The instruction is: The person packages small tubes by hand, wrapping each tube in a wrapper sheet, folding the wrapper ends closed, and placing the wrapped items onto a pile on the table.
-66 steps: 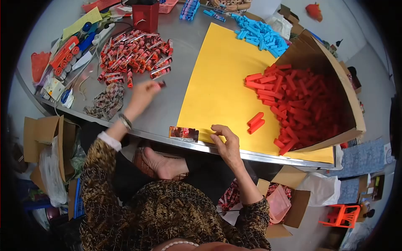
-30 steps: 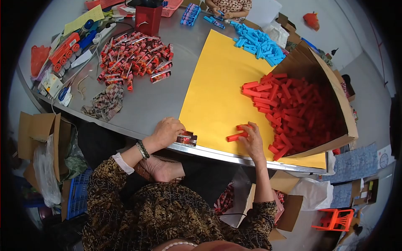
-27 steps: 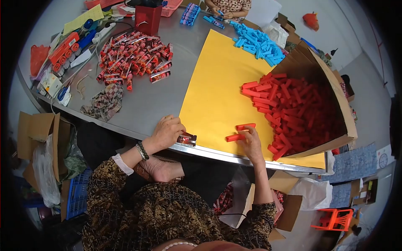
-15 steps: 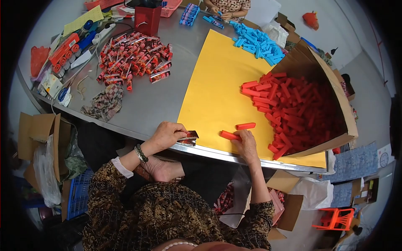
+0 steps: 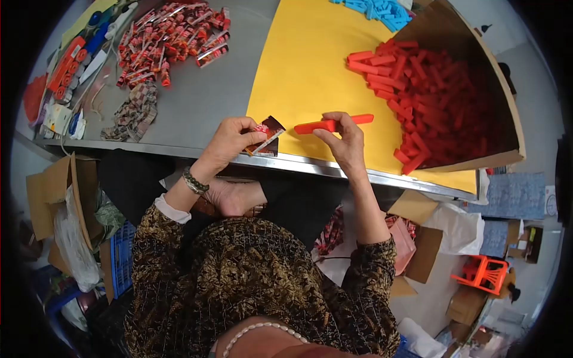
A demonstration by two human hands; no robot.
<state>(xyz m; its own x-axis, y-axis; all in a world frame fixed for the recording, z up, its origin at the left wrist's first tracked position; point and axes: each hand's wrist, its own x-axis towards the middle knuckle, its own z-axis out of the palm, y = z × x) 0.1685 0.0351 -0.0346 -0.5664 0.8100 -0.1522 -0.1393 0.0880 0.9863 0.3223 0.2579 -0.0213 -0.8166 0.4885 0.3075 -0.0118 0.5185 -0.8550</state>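
Note:
My left hand (image 5: 234, 142) is closed on a small printed wrapper (image 5: 272, 132), dark brown and red with a shiny edge, at the table's front edge. Its right end gapes toward the red pieces. Between the thumb and fingers of my right hand (image 5: 347, 145) is a red plastic stick (image 5: 315, 127), pointing left at the wrapper with a small gap between them. Just behind those fingers, a second red stick (image 5: 363, 119) shows over the yellow sheet (image 5: 298, 71); whether my hand touches it I cannot tell.
A tipped cardboard box (image 5: 495, 65) spills many red sticks (image 5: 427, 101) at the right. Finished-looking red packets (image 5: 170, 39) are heaped on the metal table (image 5: 230, 89), near a checked cloth (image 5: 134, 113). Light blue sticks (image 5: 382, 12) lie at the back.
My view has tipped downward, so the table's far side is out of sight. My right hand has raised its red stick, and the wrapper in my left hand is turned more toward it.

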